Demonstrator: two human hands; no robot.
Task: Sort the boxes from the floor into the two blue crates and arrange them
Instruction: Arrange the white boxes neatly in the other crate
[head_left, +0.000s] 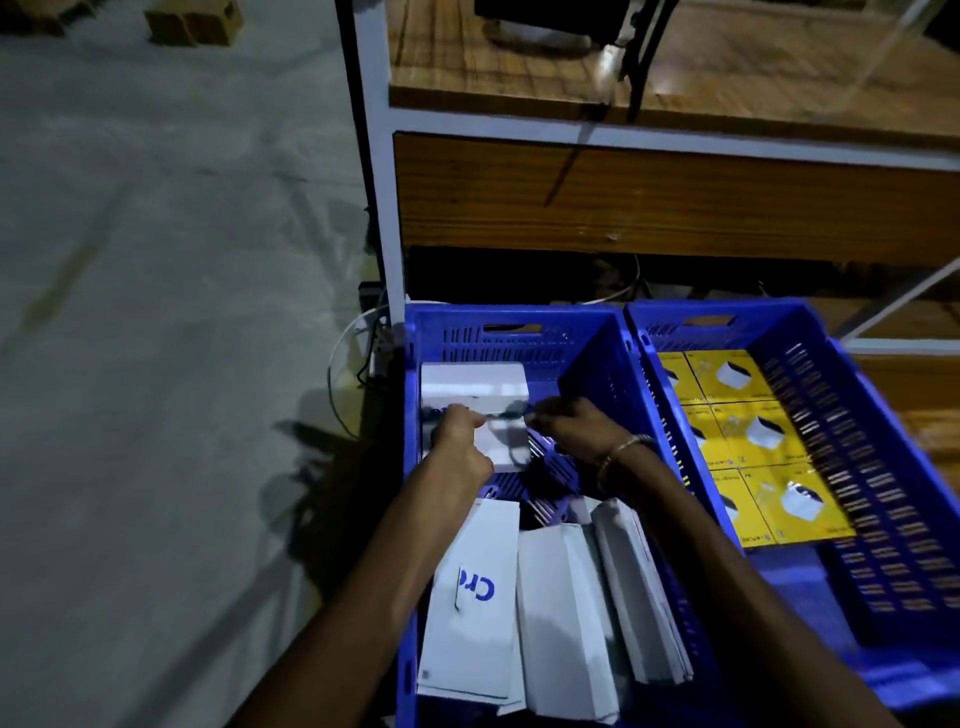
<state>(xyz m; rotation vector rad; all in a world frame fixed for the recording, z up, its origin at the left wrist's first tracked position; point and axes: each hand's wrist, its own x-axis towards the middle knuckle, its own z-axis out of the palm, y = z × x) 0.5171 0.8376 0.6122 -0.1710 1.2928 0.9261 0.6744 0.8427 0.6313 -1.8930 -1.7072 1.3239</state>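
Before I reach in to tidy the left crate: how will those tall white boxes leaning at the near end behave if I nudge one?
The white boxes look like thin, stiff cartons, probably light. They stand on end and lean on each other, so a nudge would likely tip or slide several. Their smooth faces may be slippery against the left crate.

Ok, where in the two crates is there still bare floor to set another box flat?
In the left crate, bare floor shows right of the white boxes, between the right hand and the far wall. In the right crate, a bare strip runs right of the yellow boxes, and the near end is free. The left crate's near end is crowded with leaning white boxes.
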